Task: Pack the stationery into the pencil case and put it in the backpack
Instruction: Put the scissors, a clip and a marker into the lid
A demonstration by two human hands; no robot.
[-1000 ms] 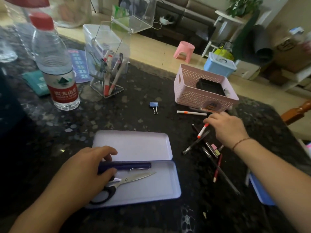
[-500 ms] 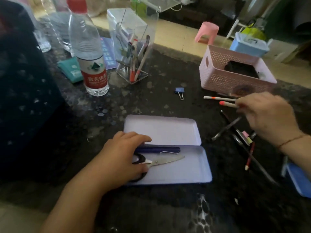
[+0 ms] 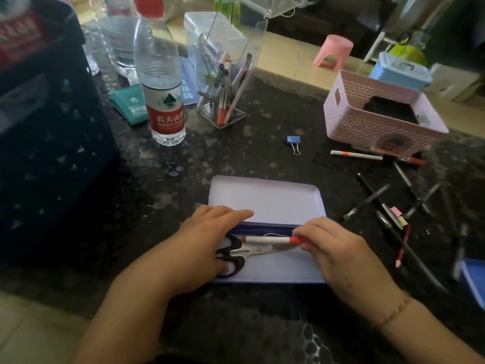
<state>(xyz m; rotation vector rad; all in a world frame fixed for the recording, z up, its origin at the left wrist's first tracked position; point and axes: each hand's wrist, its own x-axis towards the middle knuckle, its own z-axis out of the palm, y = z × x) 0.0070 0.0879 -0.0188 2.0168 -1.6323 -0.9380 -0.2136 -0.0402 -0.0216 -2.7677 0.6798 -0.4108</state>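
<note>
The pale lilac tin pencil case [image 3: 265, 198] lies flat on the dark stone table with its lid folded back. In its tray lie black-handled scissors [image 3: 252, 252] and a dark blue pen along the hinge. My right hand [image 3: 338, 248] pinches the red end of a white pen [image 3: 265, 240] and holds it low over the tray, above the scissors. Fingers apart, my left hand [image 3: 207, 240] rests on the tray's left end and partly covers the scissor handles. A dark backpack [image 3: 44, 143] stands at the far left.
Several loose pens and pencils [image 3: 393, 206] lie scattered right of the case, with another white pen [image 3: 355, 155] near a pink basket [image 3: 378, 127]. A blue binder clip [image 3: 294, 143], a water bottle [image 3: 162, 85] and a clear pen holder [image 3: 225, 82] stand behind the case.
My right hand picked up the white pen with the red end from the pile at the right and carried it left, down over the pencil case tray. My left hand stayed on the case.
</note>
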